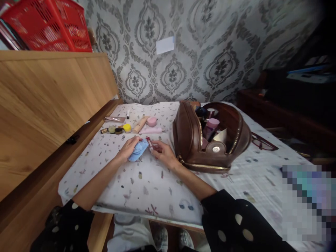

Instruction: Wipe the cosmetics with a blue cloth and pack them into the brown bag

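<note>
My left hand (pixel 127 150) is closed on a crumpled blue cloth (pixel 138 150) above the patterned tablecloth (pixel 152 182). Just to its right, my right hand (pixel 164 153) pinches a small tube with a dark red cap (pixel 150 144), whose top touches or nearly touches the cloth. Behind both hands lie cosmetics: a long pink tube (pixel 151 130), a beige tube (pixel 141 124), a round pink jar (pixel 151 121) and a yellow round item (pixel 127 127). A brown bag (pixel 189 136) stands unzipped to the right, with bottles inside.
Red-framed glasses (pixel 264 143) lie right of the bag. A wooden panel (pixel 52 105) rises along the left, with a red basket (pixel 49 28) on top. The patterned wall (pixel 173 77) is behind the table. A blurred-out object (pixel 307 203) lies at the right.
</note>
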### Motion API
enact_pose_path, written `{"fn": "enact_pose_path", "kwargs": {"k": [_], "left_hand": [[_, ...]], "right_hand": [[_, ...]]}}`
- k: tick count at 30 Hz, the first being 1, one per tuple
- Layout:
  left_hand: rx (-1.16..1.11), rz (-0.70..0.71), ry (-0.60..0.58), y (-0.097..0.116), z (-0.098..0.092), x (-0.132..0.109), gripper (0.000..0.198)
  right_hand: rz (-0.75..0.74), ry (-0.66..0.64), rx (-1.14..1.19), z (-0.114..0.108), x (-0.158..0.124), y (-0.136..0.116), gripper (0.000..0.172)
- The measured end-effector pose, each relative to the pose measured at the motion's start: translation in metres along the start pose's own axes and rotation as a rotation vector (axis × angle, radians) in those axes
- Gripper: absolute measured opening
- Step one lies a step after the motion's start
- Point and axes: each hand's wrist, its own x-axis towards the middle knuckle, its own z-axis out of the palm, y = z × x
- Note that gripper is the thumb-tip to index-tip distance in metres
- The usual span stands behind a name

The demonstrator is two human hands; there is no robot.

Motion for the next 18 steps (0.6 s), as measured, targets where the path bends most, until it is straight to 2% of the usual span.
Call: {"fn": "enact_pose_path", "kwargs": {"k": [4,6,9,13,18], "left_hand": [[0.106,0.128,0.091,0.0,-0.011,-0.001,0.029],[0.183,0.272,0.126,0.005,-0.011,-0.006,0.024],[0.341,0.528,0.165,0.015,-0.005,-0.015,0.017],[0.564,0.787,0.089,0.012,0.012,-0.022,0.021],[0.882,0.985,-0.118,-0.005,0.025,-0.023,0.032]], "right_hand": [[-0.173,0.059,-0.353,-0.003,-0.006,-0.006,0.032],[-0.235,0.068,-0.505,-0.003,-0.008,-0.008,0.03],[-0.247,0.052,-0.62,-0.003,-0.009,-0.009,0.029],[-0.211,0.066,-0.714,-0.002,-0.01,-0.01,0.021],[-0.17,0.065,-0.814,-0.002,-0.011,-0.015,0.008]]}}
